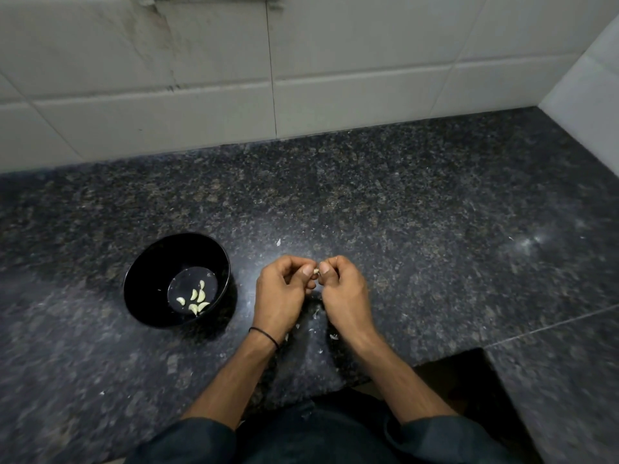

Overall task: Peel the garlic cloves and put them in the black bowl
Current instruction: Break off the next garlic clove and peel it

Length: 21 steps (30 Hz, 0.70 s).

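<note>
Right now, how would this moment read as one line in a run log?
step: peeling | left hand: pinches garlic clove | right hand: pinches same clove | black bowl: holds peeled cloves | counter: skin scraps

both hands pinching garlic clove [316,270], black bowl [147,266]

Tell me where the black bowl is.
In the head view the black bowl sits on the granite counter, just left of the left hand, with peeled cloves inside.

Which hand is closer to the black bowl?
Left. The left hand sits just right of the black bowl, apart from it. The right hand is farther right, beyond the left one; both pinch a garlic clove.
</note>
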{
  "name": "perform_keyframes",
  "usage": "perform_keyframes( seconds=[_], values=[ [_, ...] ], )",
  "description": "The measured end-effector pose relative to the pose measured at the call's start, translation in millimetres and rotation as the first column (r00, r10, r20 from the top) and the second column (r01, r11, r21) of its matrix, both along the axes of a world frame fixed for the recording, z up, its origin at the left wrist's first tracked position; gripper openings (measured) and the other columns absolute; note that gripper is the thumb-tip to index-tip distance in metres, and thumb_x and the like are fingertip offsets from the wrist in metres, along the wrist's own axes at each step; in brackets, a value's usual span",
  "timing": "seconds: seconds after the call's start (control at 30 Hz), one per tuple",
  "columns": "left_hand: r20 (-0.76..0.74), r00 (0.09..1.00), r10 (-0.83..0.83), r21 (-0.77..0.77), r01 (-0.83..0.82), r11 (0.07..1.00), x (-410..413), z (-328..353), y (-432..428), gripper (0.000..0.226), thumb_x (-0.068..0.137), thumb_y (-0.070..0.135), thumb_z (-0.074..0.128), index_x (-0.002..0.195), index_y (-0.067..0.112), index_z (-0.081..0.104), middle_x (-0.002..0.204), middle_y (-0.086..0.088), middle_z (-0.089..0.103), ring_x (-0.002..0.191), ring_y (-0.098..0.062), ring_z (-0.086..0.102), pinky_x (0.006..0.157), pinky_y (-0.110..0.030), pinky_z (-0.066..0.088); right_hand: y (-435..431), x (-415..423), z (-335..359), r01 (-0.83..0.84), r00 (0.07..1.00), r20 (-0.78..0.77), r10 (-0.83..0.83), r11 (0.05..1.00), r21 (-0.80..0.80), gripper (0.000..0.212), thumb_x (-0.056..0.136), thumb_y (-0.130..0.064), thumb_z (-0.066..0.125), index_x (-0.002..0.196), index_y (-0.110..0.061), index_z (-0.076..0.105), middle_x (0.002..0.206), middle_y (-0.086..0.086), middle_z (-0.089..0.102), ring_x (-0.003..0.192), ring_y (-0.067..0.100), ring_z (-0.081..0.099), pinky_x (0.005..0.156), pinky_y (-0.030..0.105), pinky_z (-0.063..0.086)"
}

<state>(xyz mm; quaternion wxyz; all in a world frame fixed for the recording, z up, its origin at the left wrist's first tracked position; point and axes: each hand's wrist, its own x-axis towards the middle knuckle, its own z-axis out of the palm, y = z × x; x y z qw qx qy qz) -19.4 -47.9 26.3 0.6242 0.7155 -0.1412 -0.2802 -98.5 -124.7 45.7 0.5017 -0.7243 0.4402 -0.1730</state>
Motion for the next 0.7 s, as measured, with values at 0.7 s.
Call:
perform_keyframes(
  seconds=[0.7],
  values=[
    [0.349, 0.93, -0.116, 0.251, 0.026, 0.968, -7.7, 11.3, -3.2, 0.035, 0.104, 0.027, 0.049, 0.075, 0.009, 0.05, 0.065, 0.004, 0.055, 0.059, -0.005, 0.045, 0.053, -0.02, 0.034, 2.1, -2.9, -2.2, -0.012, 0.999, 0.048, 0.022, 0.979, -0.202, 0.014, 0.098, -0.019, 0.062, 0.084, -0.018, 0.059, 0.081, -0.007, 0.064, 0.078, 0.011, 0.059, 0.067, 0.022, 0.04]
  ],
)
